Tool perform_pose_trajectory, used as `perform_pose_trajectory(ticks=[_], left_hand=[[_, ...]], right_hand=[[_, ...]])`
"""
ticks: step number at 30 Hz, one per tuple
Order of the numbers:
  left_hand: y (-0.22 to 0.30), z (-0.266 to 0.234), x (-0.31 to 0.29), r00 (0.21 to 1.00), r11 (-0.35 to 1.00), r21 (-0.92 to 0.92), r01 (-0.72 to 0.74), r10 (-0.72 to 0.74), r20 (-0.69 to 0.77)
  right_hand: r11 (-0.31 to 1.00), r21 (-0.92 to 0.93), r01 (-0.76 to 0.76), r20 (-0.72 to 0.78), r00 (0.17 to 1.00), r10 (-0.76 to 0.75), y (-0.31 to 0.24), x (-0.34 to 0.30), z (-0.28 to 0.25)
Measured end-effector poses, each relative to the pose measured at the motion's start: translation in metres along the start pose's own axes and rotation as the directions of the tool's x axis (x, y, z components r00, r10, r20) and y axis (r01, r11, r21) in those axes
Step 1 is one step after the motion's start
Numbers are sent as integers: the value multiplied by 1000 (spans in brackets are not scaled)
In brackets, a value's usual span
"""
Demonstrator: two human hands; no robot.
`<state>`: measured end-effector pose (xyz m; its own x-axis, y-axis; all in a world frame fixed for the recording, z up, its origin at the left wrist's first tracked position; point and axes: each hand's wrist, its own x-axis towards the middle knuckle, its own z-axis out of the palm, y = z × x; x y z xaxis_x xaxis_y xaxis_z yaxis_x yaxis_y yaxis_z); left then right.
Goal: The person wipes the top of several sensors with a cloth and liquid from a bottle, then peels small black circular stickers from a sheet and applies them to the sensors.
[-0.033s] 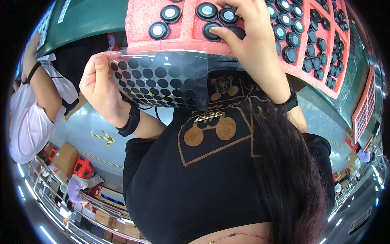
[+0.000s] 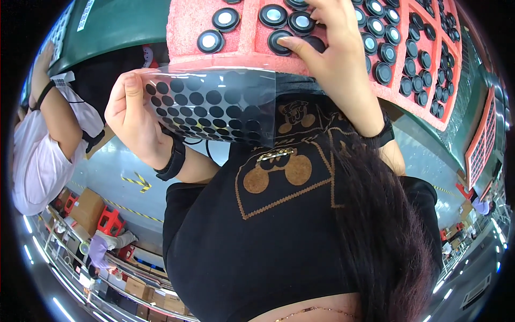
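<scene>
My left hand (image 2: 129, 110) is closed on the left edge of a clear plastic sheet (image 2: 271, 102), thumb on top. Rows of black round stickers (image 2: 198, 99) cover the sheet, which hangs curved in front of my body. Over a pink foam tray (image 2: 230, 56) is my right hand (image 2: 335, 53), its thumb and fingers spread apart. The thumb tip rests on a black round part (image 2: 279, 45), which lies in the tray. Beside the fingers sits another black round part with a pale centre (image 2: 301, 22). A further dark part lies partly hidden under the hand.
More black round parts (image 2: 387, 52) fill the tray's right compartments. Under the tray is a green work surface (image 2: 123, 24). Another pink tray (image 2: 481, 139) stands at the far right. At left, a co-worker in a white top (image 2: 45, 145) reaches toward the bench.
The clear sheet has shifted very slightly in my left hand, and its curve is a little different. My right hand has barely moved, its thumb on the same part.
</scene>
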<state>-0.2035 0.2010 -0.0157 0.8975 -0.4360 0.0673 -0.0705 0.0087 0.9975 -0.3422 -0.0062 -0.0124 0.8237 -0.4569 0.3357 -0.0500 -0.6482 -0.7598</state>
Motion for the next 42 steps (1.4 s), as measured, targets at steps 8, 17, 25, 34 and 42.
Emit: perform_pose_trajectory(ticks=[8,17,25,34,42], left_hand=[[28,17,3,974,972,-87,-216,221,47],[45,81,-1,932,918,-248,-310,345,111],[40,108,-3,927,987,-124,-104,142,348],[28,130,-8,910,980,77,-183,139,391],[33,130,-12,905,984,168,-52,-25,425]], right_hand=[[723,637,-268,215,962,168,-35,5,-23],[857,504,-106,98,993,66,-34,-10,-60],[980,134,-149,0,989,151,-19,-15,-76],[999,-22,-28,-81,996,26,-11,-16,-56],[992,92,-89,-90,991,97,-6,-25,-54]])
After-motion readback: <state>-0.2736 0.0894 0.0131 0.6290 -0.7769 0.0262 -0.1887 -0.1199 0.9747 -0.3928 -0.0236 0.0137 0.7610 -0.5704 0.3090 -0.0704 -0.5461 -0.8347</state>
